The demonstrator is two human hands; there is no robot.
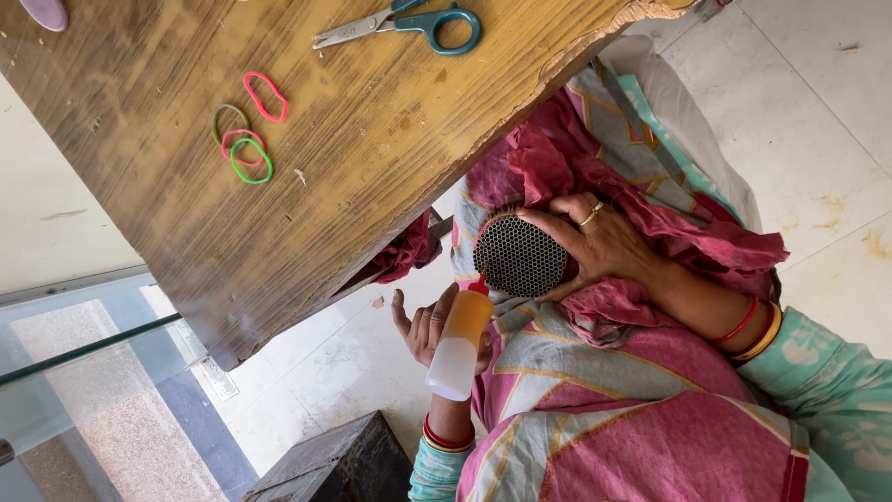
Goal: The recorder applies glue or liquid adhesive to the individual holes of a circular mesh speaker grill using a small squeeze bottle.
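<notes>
Honeycomb disc (520, 256): right hand (604, 244) grip covers its edge | left hand (429, 325) grip holds bottle (459, 342), palm hidden | scissors (409, 22) cut off

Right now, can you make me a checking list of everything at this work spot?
Surface: worn wooden table, edge chipped, small crumbs on it.
Job's things: squeeze bottle part full of orange liquid, red nozzle at the rim of a round honeycomb disc held over a pink cloth on the lap.
Clutter: four coloured rubber bands, teal-handled scissors, a pale purple thing at the table corner.
Grips: left hand grip closed round the bottle; right hand grip holds the disc.
Cables: nothing seen.
Surroundings: tiled floor, dark box, glass panel.
</notes>
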